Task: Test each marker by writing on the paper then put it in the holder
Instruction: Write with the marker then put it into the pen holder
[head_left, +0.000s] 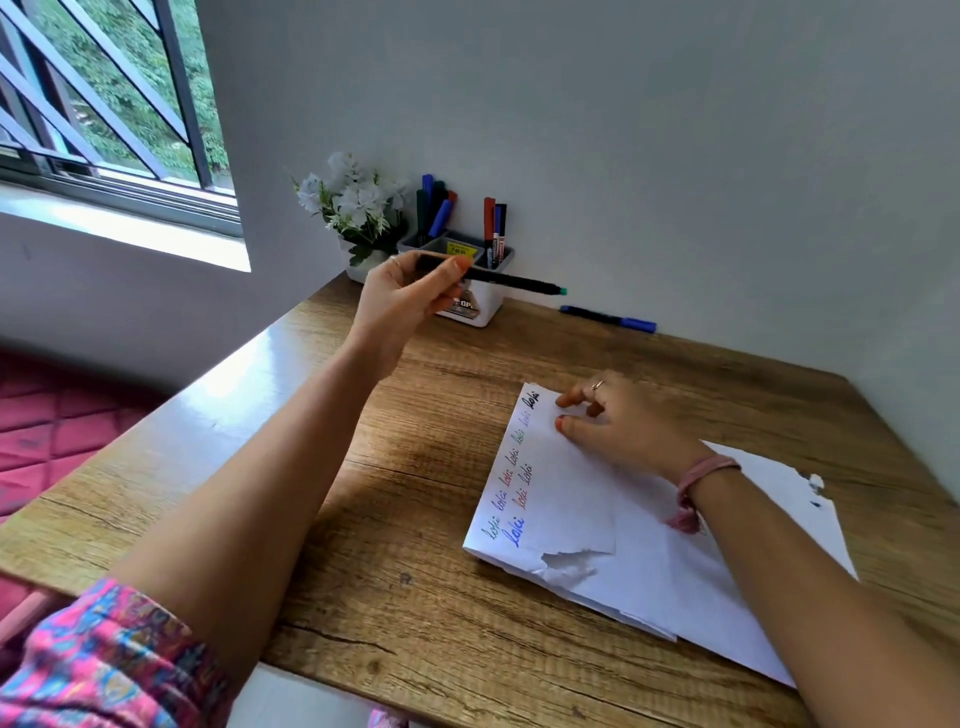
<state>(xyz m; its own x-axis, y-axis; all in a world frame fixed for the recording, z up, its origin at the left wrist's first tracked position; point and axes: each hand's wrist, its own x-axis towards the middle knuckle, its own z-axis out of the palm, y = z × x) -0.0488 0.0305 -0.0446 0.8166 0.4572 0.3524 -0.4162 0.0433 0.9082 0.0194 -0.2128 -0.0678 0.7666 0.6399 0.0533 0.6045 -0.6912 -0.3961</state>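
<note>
While the left hand (410, 296) pinches a black marker (493, 278) between thumb and curled fingers, holding it level just in front of the holder (470, 306) at the back of the table (363, 519), the right hand (618, 421) rests on the paper (649, 561), its fingers loosely bent and gripping nothing. The marker's green end (562, 291) points right, away from the holder. Rows of coloured test words already run along the paper's near edge. To finish this step well, the marker should likely be tipped upright and lowered into a free compartment, clear of the markers already standing there. One blue marker (608, 318) lies by the wall, apparently still to be tested. The hand hides part of the holder's front, so which compartment has room cannot be told, nor whether the green end is a cap or a bare tip.
</note>
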